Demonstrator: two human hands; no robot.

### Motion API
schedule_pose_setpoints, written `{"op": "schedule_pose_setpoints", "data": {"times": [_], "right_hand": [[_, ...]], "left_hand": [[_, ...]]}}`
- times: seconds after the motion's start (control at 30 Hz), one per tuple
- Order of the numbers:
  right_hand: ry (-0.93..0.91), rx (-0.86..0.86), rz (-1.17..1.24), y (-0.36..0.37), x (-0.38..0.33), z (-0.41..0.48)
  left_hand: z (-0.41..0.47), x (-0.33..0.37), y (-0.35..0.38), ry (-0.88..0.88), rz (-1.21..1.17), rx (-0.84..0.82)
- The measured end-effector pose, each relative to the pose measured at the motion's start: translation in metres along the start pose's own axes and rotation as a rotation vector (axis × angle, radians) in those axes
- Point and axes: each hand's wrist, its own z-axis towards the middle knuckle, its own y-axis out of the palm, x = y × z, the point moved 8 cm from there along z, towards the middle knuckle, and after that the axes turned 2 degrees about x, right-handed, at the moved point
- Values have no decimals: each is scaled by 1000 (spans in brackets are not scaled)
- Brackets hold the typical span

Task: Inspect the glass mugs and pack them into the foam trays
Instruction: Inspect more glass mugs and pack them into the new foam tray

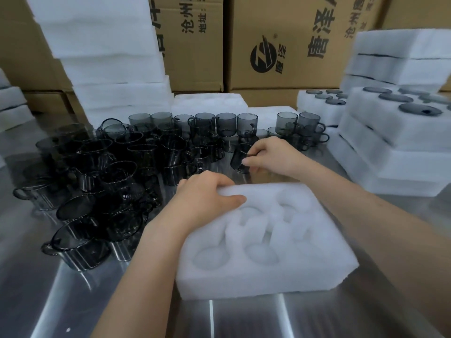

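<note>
The right hand (274, 154) curls over the near side of the mug (238, 160), and its fingers (255, 149) hide the handle and part of the rim. The fingers (220, 184) of the left hand (207, 201) cover the far left corner of the foam tray (317, 259). Left of those fingers the mugs (109, 181) merge into one dark, blurred mass, too tangled to count. Both forearms (136, 276) are cut off by the picture's edges.

We see brown cardboard boxes (288, 76) stacked along the back, printed with black Chinese characters and a round black logo (264, 56). In front of them we have a shiny metal tabletop (73, 301), streaked with pale reflections.
</note>
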Motion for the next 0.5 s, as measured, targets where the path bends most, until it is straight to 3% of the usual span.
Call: {"op": "schedule_pose_setpoints", "data": {"times": [0.27, 0.5], "right_hand": [[-86, -21, 355, -16, -30, -65], [-174, 26, 399, -22, -56, -80]], "left_hand": [[-4, 3, -2, 6, -69, -69], [0, 5, -25, 91, -355, 239]]}}
